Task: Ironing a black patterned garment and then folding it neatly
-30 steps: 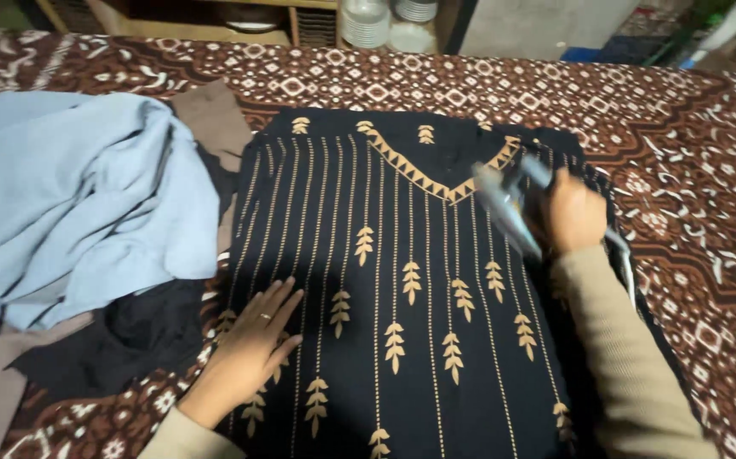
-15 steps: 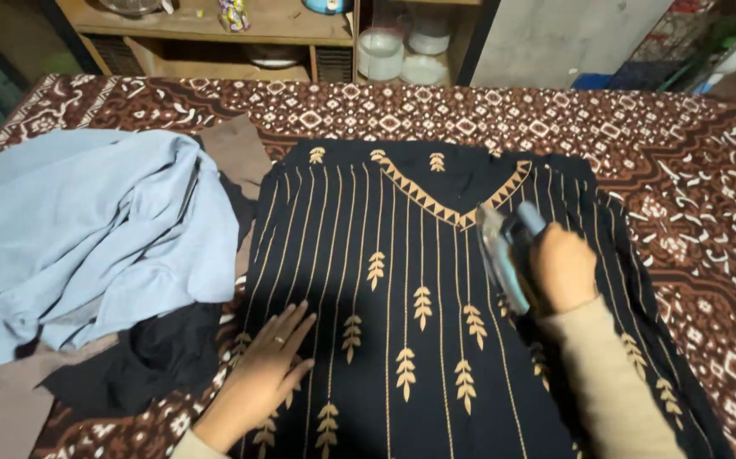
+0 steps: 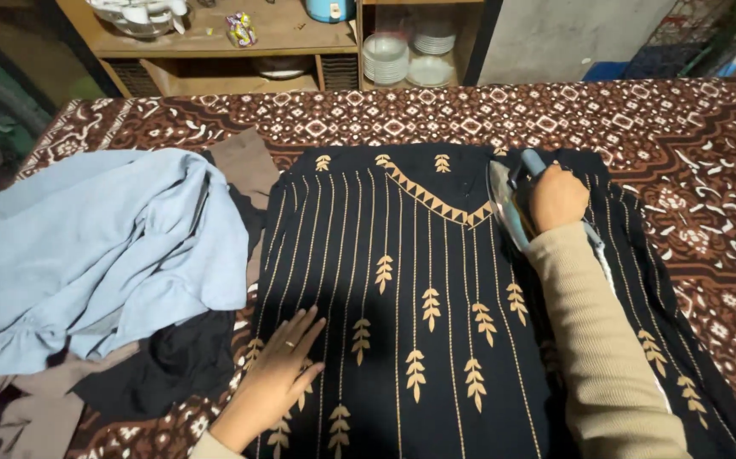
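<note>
1. A small crinkled packet (image 3: 240,29) lies on the wooden shelf (image 3: 215,38) beyond the far edge of the patterned cloth, left of the middle. Its wrapper is shiny and mixed in colour, with yellow, green and reddish patches. It is too small to make out more.
2. No labels, signs or screens show anywhere else in the view.

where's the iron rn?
In the head view, the iron is right of centre, gripped by the right hand, on the black embroidered garment beside its V neckline.
</note>
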